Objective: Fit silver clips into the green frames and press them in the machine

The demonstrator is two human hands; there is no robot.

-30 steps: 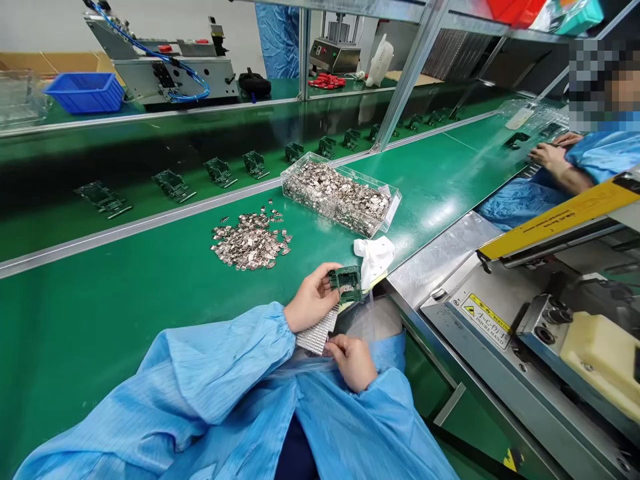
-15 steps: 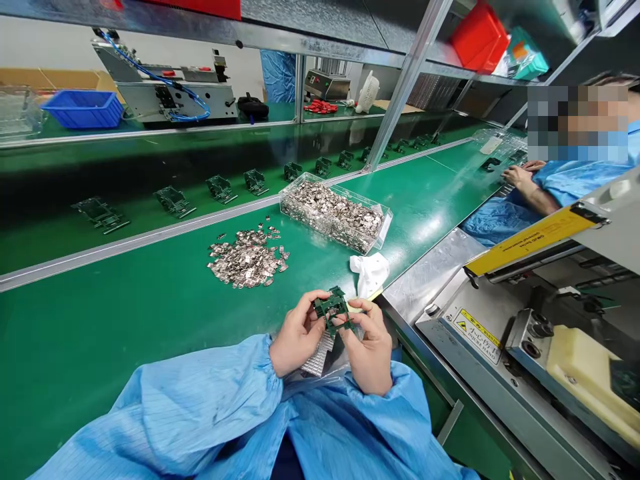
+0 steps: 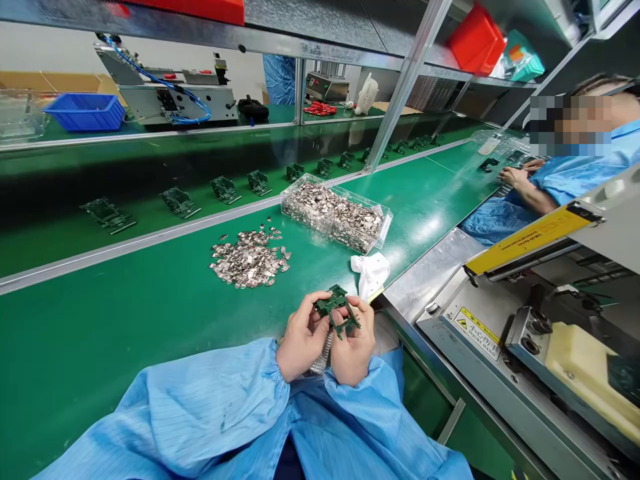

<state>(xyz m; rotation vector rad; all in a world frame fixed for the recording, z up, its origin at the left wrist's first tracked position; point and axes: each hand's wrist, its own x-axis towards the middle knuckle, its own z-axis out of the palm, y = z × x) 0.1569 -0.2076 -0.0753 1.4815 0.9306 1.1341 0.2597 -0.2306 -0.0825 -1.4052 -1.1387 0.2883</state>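
Head view: the green frame (image 3: pixel 332 305) sits at six o'clock, grasped by our left hand (image 3: pixel 301 341) and right hand (image 3: pixel 353 350); uneven pressure could bend it. If our pinch slackens, it could fall onto the gridded silvery sheet (image 3: pixel 321 360) at its six o'clock. Toward its ten o'clock, our left sleeve (image 3: pixel 215 383) could scatter the loose metal pieces (image 3: pixel 249 260) on the counter (image 3: pixel 150 300).

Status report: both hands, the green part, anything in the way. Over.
Left hand and right hand both gripping green part. Part tilted, partly covered. Silvery ridged sheet below it. Nothing seen blocking; white crumpled item just beyond.
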